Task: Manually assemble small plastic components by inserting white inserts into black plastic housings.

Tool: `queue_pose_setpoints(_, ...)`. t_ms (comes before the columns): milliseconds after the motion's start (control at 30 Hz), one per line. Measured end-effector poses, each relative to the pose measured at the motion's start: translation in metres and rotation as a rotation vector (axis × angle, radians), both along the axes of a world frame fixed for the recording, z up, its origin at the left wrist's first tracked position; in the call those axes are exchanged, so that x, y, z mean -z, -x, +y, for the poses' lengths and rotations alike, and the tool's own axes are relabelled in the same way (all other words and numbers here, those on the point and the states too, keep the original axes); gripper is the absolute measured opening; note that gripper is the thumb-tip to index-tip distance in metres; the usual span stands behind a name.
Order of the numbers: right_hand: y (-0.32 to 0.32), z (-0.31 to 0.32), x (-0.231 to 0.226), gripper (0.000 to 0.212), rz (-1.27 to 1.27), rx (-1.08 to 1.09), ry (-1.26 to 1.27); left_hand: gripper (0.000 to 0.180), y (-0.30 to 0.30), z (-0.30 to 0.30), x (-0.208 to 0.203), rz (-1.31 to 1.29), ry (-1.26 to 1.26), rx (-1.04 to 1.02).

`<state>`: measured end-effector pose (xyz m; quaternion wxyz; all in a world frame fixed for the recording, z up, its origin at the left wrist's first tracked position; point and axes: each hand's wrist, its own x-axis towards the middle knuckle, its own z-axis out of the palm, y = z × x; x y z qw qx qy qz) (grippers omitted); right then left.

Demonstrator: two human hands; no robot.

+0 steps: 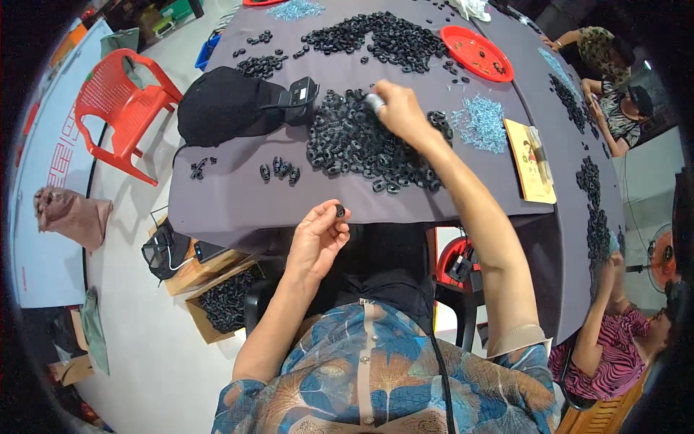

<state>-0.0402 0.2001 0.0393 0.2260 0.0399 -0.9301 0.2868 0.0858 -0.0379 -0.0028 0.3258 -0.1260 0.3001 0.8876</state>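
Over the far part of a heap of small black plastic pieces (361, 145) is my right hand (397, 107). Its fingers are curled together, and a whitish wrap or cover shows on one of them; what they may hold is hidden. My left hand (320, 230) is at the table's near edge, pinching one small black plastic piece (340, 210) between thumb and fingertips. A few similar loose pieces (280, 171) lie left of the heap. Right of it is a scatter of tiny clear-blue parts (480, 123).
A black cap (230, 107) with a device attached sits left of the heap. Beyond are more black pieces (376, 40) and a red tray (477, 53). A yellow booklet (529, 160) lies at right. A red chair (123, 108) stands leftward; other people work along the right side.
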Motion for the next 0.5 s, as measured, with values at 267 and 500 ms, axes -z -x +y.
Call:
queue_pose_setpoints(267, -0.021, -0.029, 0.013, 0.012, 0.129, 0.045, -0.248, 0.015, -0.003, 0.001, 0.003, 0.047, 0.009, 0.009)
queue_pose_setpoints(500, -0.02, 0.029, -0.01, 0.015, -0.06, 0.265, -0.13, 0.014, -0.002, -0.003, -0.002, 0.018, -0.014, -0.007)
